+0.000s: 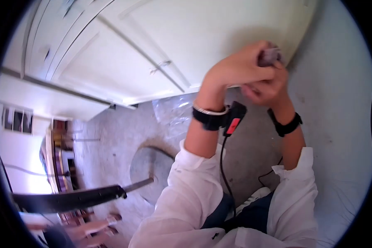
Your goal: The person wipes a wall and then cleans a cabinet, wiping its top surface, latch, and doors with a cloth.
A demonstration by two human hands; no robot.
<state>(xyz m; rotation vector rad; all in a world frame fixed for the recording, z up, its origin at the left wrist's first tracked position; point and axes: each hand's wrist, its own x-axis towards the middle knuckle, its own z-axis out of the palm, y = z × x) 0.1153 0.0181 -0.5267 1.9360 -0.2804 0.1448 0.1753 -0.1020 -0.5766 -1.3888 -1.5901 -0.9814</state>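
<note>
Both of my hands meet at the upper right, in front of the pale cabinet door (186, 37). My left hand (246, 66) has its fingers curled round a small greyish-purple item (270, 56), which looks crumpled. Just below and to the right, my right hand (268, 87) is closed, with its fingertips touching the same item. What exactly the item is cannot be made out. A black device with a red label (234, 125) sits at my left wrist, with a cable running down from it.
Clear plastic sheeting (173, 111) lies on the grey floor by the cabinet. A round metal base (142, 165) with a black-covered pole (70, 201) stands at the left. Another person's hand (111, 219) shows at the lower left. A pale wall rises at the right.
</note>
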